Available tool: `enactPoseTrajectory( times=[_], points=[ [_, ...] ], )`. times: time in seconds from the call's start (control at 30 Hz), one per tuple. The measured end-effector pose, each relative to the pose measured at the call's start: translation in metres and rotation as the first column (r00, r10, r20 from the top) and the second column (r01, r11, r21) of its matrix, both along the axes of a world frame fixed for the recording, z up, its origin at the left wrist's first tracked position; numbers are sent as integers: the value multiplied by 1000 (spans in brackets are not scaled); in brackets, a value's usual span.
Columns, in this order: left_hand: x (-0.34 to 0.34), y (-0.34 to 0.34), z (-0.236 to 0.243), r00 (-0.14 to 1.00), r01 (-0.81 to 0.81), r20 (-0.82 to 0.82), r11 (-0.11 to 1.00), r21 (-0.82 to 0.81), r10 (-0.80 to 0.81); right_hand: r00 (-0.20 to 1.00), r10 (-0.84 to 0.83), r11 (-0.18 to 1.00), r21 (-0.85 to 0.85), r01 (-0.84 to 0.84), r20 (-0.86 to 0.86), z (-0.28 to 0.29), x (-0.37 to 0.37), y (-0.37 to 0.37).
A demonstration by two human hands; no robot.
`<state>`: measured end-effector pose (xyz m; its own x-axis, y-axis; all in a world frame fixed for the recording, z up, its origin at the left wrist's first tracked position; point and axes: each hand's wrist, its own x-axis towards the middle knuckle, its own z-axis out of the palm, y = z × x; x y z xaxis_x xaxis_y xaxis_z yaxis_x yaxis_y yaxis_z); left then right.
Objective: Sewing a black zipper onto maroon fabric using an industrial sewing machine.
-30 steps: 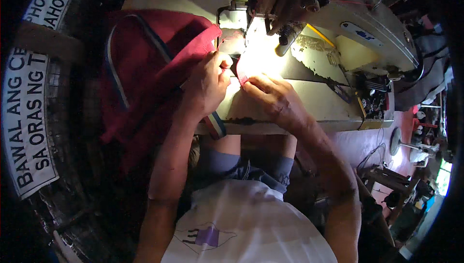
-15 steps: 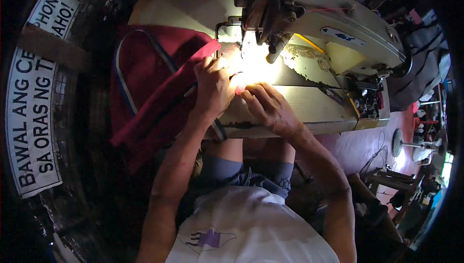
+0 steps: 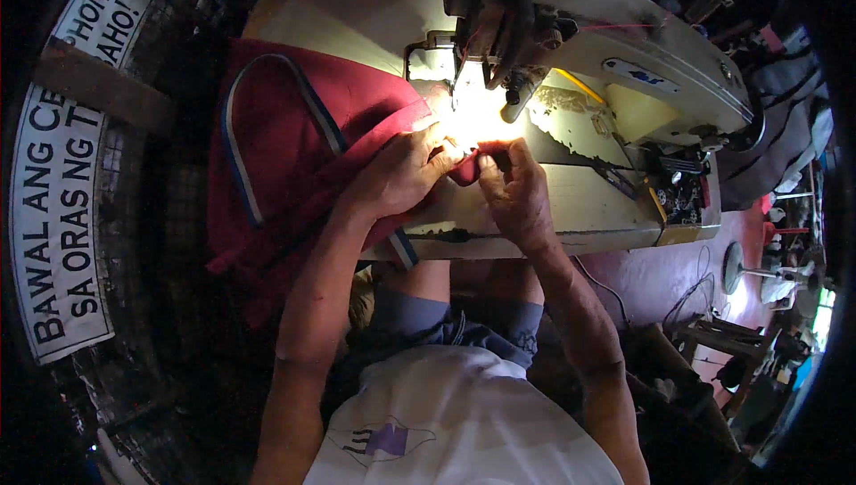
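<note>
A dark red fabric (image 3: pixel 312 102) with a dark striped tape (image 3: pixel 241 137) lies over the left of a cream sewing table (image 3: pixel 580 226). My left hand (image 3: pixel 407 170) pinches the fabric near its right end, just below the lit needle area of the sewing machine (image 3: pixel 651 48). My right hand (image 3: pixel 517 189) pinches a small fold of red fabric (image 3: pixel 465 171) beside the left hand's fingers, with thumb and forefinger. The glare of the machine's lamp washes out part of what lies at the fingertips.
Small scissors (image 3: pixel 615 180) and a tray of small metal parts (image 3: pixel 685 200) lie at the table's right. Signboards (image 3: pixel 62 217) stand on wire mesh at the left. A fan (image 3: pixel 734 267), dark draped cloth (image 3: pixel 771 128) and a wooden stool (image 3: pixel 722 335) are at the right.
My left hand has shifted right with the red fabric. My right hand has turned more upright and moved slightly right, and more red fabric now shows between the two hands.
</note>
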<state>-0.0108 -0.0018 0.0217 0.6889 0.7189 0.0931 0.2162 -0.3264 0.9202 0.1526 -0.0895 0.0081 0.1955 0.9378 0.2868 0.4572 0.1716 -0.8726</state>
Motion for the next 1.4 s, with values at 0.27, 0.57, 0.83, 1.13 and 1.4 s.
enactPoseTrajectory(
  times=[0.27, 0.57, 0.83, 1.13, 1.4],
  points=[
    [1, -9, 4, 999, 26, 34, 997, 74, -28, 957, -94, 995, -65, 79, -274, -32, 13, 0],
    [-1, -7, -10, 1000, 4, 0, 999, 32, -4, 985, -115, 993, -2, 116, -130, -38, 22, 8],
    [2, -8, -12, 999, -34, 36, 999, -11, 34, 954, -56, 995, 61, 77, -295, -42, 20, 15],
    [6, -9, -16, 1000, -18, -21, 997, -73, 17, 944, -63, 997, 23, 74, -323, -39, 24, 14],
    [8, -9, -15, 999, -47, -11, 998, 46, 48, 877, 24, 999, -21, -39, -479, -22, 34, 5]
  ],
)
